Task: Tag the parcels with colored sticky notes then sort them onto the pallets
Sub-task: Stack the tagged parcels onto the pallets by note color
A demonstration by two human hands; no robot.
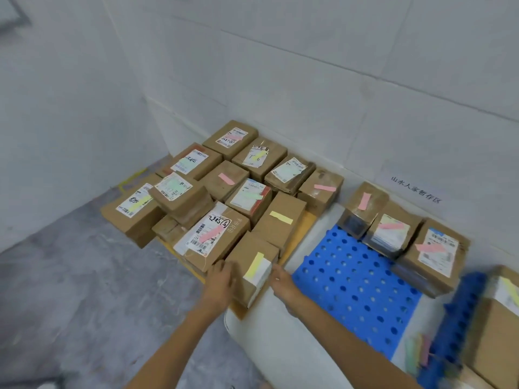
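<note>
A brown parcel (254,272) with a yellow sticky note (254,264) on top sits at the front corner of the orange pallet (299,237). My left hand (222,279) lies flat against its left side and my right hand (280,279) presses its right side, fingers fairly straight. Several more parcels with pink, yellow and green notes crowd that pallet, among them a large one with a pink note (210,237). On the blue perforated pallet (351,293), three pink-tagged parcels (393,234) line the back edge.
A second blue pallet (460,318) at the right carries a parcel with a yellow note (502,299). Blurred strips of coloured sticky notes (418,352) lie near its front. White walls close the back and left; grey floor (84,290) spreads to the left.
</note>
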